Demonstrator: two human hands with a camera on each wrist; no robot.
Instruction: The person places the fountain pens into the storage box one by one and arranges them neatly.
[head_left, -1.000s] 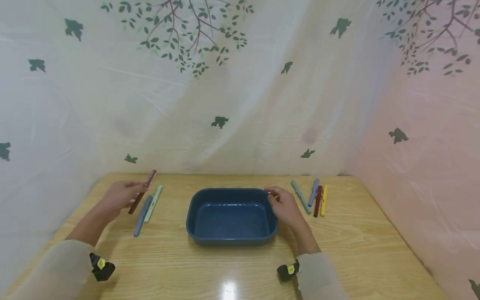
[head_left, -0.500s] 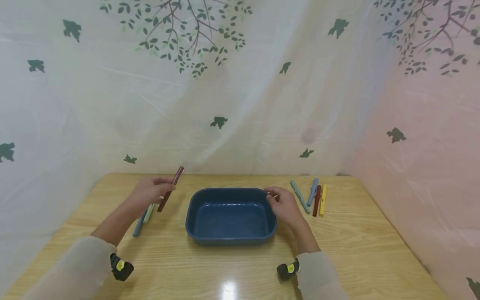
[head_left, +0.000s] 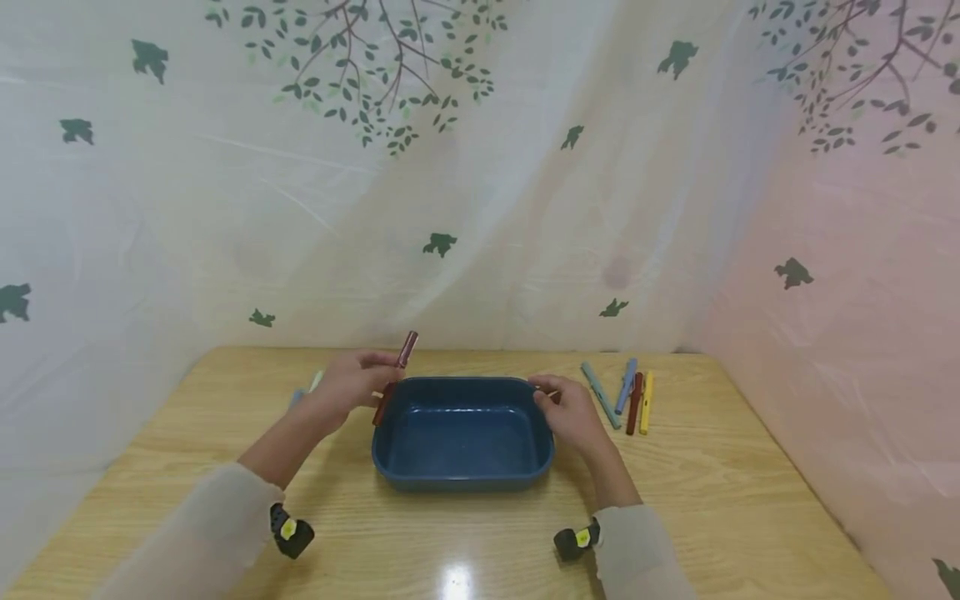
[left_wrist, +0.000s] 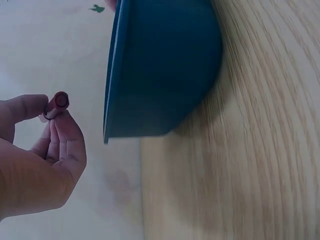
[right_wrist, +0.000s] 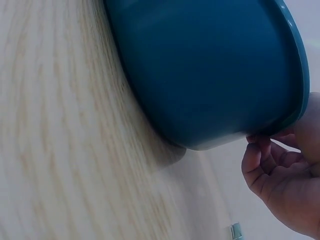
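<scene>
My left hand (head_left: 345, 392) pinches a dark red pen (head_left: 407, 350) between thumb and fingers, its upper end tilted away to the right. In the head view the pen overlaps the left rim of a dark blue rectangular box (head_left: 463, 483). The left wrist view has the pen (left_wrist: 61, 100) end-on, apart from the box wall (left_wrist: 160, 70) and higher than the table. On the opposite side, my right hand (head_left: 572, 412) grips the box's far right corner. Curled fingers of that hand (right_wrist: 290, 172) lie against the outside below the rim in the right wrist view.
Right of the box lie a green pen (head_left: 602, 396), a blue pen (head_left: 626, 387), a dark red pen (head_left: 635, 404) and a yellow pen (head_left: 647, 404). A light green pen (head_left: 316, 380) and a blue pen (head_left: 297, 397) are mostly hidden behind my left forearm. A printed curtain (head_left: 480, 208) backs the wooden table (head_left: 750, 500).
My left hand has carried the dark red pen rightward from beside the left pens to the box's left rim. The right hand and the box have stayed put.
</scene>
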